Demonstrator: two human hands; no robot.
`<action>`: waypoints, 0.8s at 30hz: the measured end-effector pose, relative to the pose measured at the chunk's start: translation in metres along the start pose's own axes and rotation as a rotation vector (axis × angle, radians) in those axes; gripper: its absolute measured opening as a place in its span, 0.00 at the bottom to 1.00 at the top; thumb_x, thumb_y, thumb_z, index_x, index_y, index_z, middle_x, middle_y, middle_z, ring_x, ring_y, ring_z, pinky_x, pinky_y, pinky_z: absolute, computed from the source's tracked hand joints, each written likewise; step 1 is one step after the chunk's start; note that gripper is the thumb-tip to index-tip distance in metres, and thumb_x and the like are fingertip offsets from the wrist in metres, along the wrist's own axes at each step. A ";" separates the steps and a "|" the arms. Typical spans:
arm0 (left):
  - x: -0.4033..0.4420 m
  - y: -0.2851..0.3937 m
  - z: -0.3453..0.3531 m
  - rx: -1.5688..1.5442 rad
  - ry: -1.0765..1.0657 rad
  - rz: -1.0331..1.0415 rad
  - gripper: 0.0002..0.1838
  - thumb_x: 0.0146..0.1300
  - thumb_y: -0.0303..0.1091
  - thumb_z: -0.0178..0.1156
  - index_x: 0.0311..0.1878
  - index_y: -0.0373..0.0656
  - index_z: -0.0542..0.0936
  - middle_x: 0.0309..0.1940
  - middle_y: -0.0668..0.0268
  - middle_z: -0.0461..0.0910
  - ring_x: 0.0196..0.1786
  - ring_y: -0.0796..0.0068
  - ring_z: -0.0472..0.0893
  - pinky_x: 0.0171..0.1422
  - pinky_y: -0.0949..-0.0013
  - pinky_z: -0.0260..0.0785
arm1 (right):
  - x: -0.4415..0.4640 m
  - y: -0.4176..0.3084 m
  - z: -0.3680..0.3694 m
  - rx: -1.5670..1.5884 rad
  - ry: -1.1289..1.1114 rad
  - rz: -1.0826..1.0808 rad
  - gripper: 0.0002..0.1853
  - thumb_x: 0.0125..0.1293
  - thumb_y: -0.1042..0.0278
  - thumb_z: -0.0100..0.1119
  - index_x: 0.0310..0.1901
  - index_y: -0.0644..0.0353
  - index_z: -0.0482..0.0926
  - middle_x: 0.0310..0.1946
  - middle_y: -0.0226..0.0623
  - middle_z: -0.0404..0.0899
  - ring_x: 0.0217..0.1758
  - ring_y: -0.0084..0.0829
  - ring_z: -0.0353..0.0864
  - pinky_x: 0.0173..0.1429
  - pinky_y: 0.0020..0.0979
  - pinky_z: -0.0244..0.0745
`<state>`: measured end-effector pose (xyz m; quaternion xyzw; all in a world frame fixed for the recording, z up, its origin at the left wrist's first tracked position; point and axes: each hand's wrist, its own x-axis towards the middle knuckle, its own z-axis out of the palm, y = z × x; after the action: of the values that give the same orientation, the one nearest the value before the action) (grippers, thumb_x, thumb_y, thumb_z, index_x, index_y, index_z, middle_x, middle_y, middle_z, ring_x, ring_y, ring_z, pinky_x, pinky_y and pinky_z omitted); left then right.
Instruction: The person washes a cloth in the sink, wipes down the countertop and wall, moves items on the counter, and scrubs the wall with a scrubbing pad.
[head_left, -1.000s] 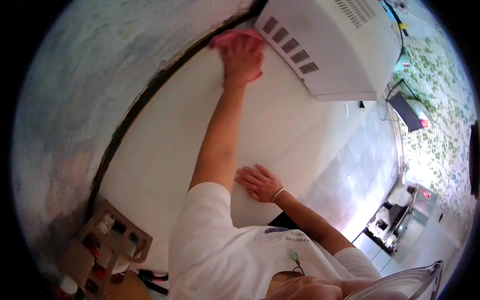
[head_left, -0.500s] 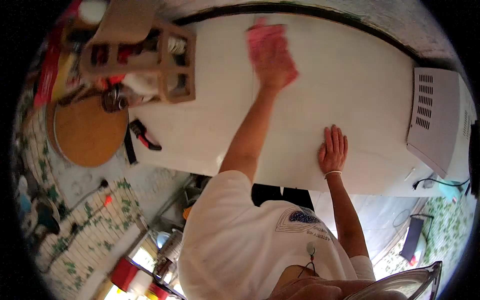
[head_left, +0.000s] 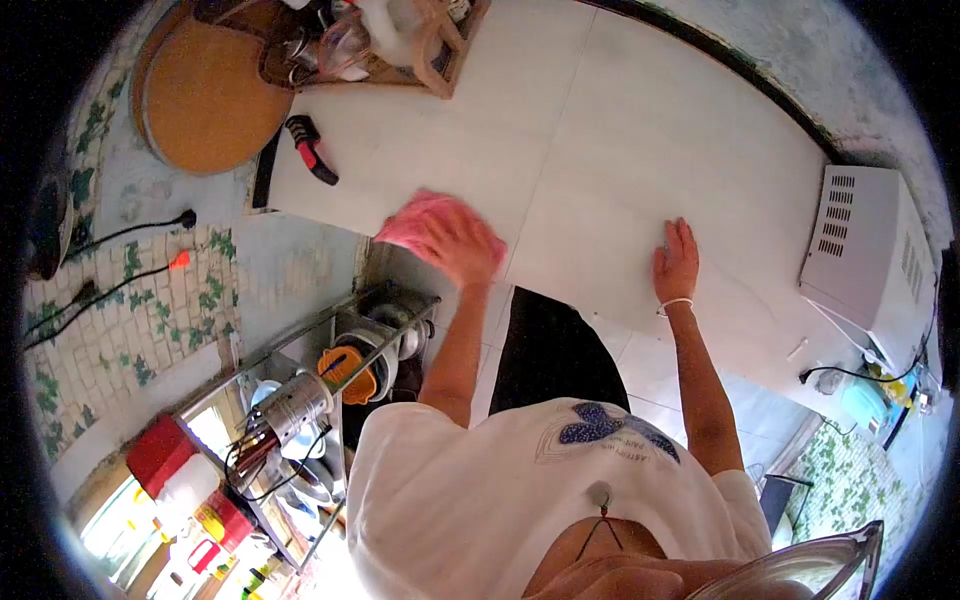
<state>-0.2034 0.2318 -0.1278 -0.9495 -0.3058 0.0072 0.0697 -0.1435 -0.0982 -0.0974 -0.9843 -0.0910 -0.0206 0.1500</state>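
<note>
My left hand [head_left: 462, 245] presses a pink cloth [head_left: 425, 215] against the white tiled countertop [head_left: 620, 120], at the counter's front edge. The fingers lie over the cloth, and part of the cloth is hidden beneath them. Farther right, my right hand [head_left: 678, 262] rests on the same surface with its fingers stretched out and nothing in it. A black and red tool that looks like a knife sharpener [head_left: 312, 150] lies on the counter beyond the cloth, to the left.
Round wooden boards [head_left: 215, 95] and a brown rack [head_left: 440, 75] with kitchen items stand at the far left. A white vented appliance [head_left: 862, 235] sits at the right, near a black cable [head_left: 850, 364]. Below left, a metal shelf [head_left: 285, 360] holds pots and an orange basket [head_left: 347, 374].
My left hand has brought the pink cloth from the back of the counter to the front edge, leftward. My right hand stays flat on the counter. The view has shifted.
</note>
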 end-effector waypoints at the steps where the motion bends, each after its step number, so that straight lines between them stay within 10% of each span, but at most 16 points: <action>1: -0.019 0.008 -0.010 -0.113 0.012 0.116 0.29 0.62 0.53 0.41 0.64 0.51 0.59 0.68 0.57 0.48 0.70 0.49 0.42 0.67 0.37 0.30 | -0.007 -0.002 -0.004 0.109 -0.016 0.028 0.21 0.61 0.67 0.46 0.57 0.55 0.66 0.62 0.42 0.59 0.66 0.40 0.56 0.68 0.42 0.49; 11: -0.062 0.023 -0.024 -0.599 -0.007 0.924 0.24 0.58 0.43 0.49 0.61 0.61 0.66 0.65 0.67 0.58 0.67 0.65 0.56 0.69 0.52 0.44 | -0.057 -0.025 -0.032 0.570 -0.209 0.101 0.09 0.61 0.70 0.47 0.38 0.59 0.78 0.45 0.45 0.74 0.48 0.43 0.73 0.50 0.37 0.71; 19: 0.062 -0.093 -0.004 -0.309 0.011 0.280 0.21 0.54 0.37 0.53 0.54 0.55 0.71 0.50 0.66 0.70 0.50 0.61 0.70 0.54 0.55 0.62 | 0.066 -0.119 -0.033 1.012 -0.308 0.240 0.09 0.64 0.67 0.48 0.42 0.58 0.76 0.38 0.32 0.79 0.41 0.25 0.77 0.44 0.26 0.72; 24: 0.134 -0.119 0.001 -0.977 0.080 0.029 0.09 0.58 0.28 0.49 0.42 0.41 0.73 0.35 0.57 0.73 0.43 0.59 0.71 0.47 0.58 0.65 | 0.202 -0.225 -0.002 1.423 -0.284 0.224 0.13 0.64 0.63 0.49 0.47 0.57 0.74 0.40 0.31 0.78 0.43 0.24 0.76 0.48 0.27 0.70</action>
<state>-0.1633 0.4059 -0.1087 -0.8748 -0.2572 -0.1725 -0.3726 0.0129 0.1477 -0.0166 -0.6454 0.0003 0.1867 0.7407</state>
